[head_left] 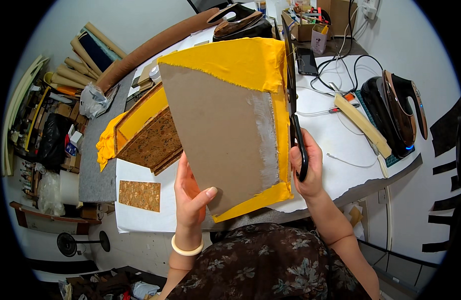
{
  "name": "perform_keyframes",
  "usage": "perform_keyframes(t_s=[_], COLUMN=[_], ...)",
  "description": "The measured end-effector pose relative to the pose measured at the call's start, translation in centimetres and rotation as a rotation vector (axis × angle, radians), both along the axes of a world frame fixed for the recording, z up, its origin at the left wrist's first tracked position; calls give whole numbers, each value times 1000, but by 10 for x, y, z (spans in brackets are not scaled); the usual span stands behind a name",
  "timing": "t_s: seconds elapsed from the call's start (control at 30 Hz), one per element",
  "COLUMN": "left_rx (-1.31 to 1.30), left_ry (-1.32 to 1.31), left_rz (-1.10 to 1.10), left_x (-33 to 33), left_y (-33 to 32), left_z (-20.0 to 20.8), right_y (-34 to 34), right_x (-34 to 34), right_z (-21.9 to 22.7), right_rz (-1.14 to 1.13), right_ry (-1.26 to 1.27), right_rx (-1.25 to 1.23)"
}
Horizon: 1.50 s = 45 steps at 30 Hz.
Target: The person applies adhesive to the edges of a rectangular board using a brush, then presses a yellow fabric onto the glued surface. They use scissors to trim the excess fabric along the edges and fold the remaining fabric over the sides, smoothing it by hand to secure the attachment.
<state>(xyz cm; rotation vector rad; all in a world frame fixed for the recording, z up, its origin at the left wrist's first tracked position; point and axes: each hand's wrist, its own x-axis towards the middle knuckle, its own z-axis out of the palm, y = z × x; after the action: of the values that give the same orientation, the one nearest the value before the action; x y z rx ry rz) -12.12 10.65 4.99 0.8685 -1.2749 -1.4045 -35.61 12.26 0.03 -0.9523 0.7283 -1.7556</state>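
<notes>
A grey-brown board with yellow fabric folded over its edges is held up in front of me. Whitish glue is smeared along its right side. My left hand grips the lower left edge, thumb on the face and fingers behind. On the right, my right hand is closed round the black handle of a pair of scissors. Their blades point away from me along the yellow fabric's right edge; how far apart they are I cannot tell.
Behind the board stands a patterned box with yellow lining. A small patterned piece lies on the white sheet. One iron rests at the right, another iron at the back. Cables and a phone lie between them.
</notes>
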Motion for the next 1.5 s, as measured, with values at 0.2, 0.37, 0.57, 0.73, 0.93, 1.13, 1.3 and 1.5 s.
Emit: perform_keyframes(t_s=[0.2, 0.37, 0.57, 0.73, 0.93, 1.13, 1.3, 1.5], left_rx=[11, 20, 45, 56, 91, 135, 205, 118], left_ry=[6, 14, 41, -22, -37, -132, -111, -249], left_rz=[-2, 14, 221, 332, 340, 258, 130, 245], left_x=[-2, -2, 22, 77, 107, 141, 176, 163], left_y=[1, 1, 5, -5, 5, 12, 3, 4], left_z=[1, -1, -10, -30, -29, -1, 36, 76], right_y=[0, 6, 18, 18, 26, 27, 40, 64], right_x=[3, 6, -56, -129, -153, -97, -27, 2], right_z=[-6, 6, -14, -47, -69, -53, -46, -53], right_rz=[-23, -83, -312, -691, -669, -78, 305, 669], right_ry=[19, 14, 466, 1240, 1385, 313, 47, -194], right_rx=[39, 75, 199, 385, 424, 474, 355, 280])
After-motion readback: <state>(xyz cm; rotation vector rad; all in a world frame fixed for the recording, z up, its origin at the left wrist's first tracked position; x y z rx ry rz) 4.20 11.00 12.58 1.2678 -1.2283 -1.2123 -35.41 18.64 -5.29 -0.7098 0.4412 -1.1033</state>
